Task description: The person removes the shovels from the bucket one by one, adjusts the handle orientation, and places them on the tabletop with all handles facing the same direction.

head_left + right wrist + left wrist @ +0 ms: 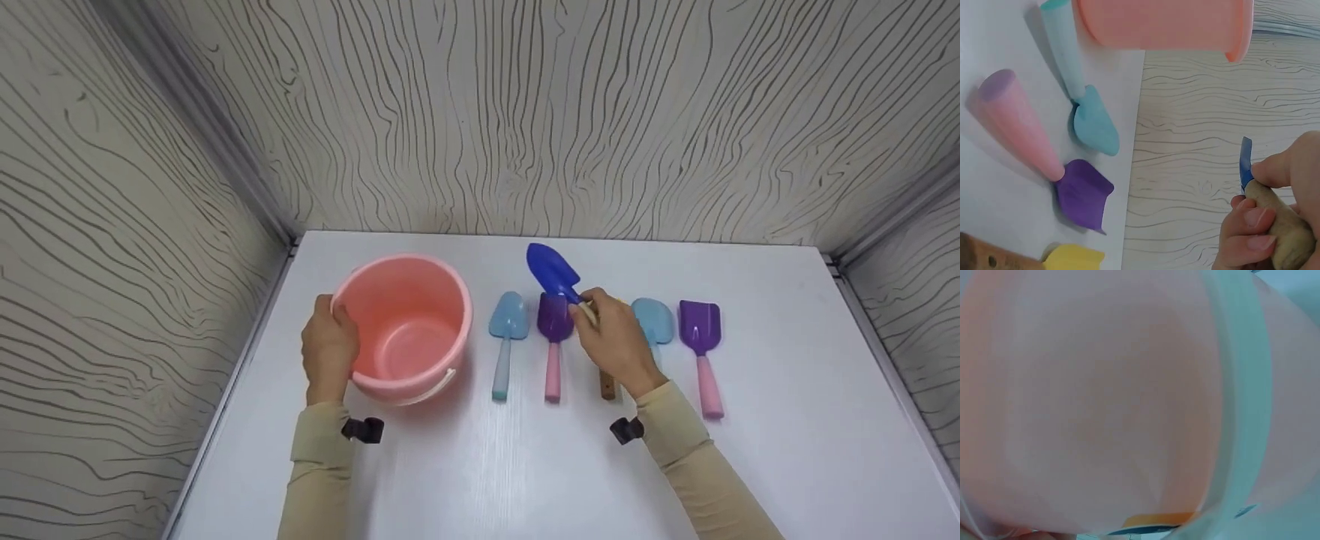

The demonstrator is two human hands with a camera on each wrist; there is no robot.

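Observation:
My left hand [330, 349] grips the left rim of a pink bucket [401, 292], which is tilted so its inside faces me. In the left wrist view the bucket's outer wall [1106, 405] fills most of the frame, crossed by its pale handle [1248, 382]. My right hand [615, 341] holds a small blue trowel [551, 268] by its tan handle [1278, 225], raised above the row of shovels. Beneath it lie a purple shovel with a pink handle [553, 319] and a yellow one [1075, 257] with a brown wooden handle [607, 386], partly hidden by the hand.
Left in the row is a light blue shovel [509, 319]; to the right lie another light blue one [652, 321] and a second purple shovel [700, 327]. The white table [480, 480] ends at patterned walls [495, 135] behind and on both sides.

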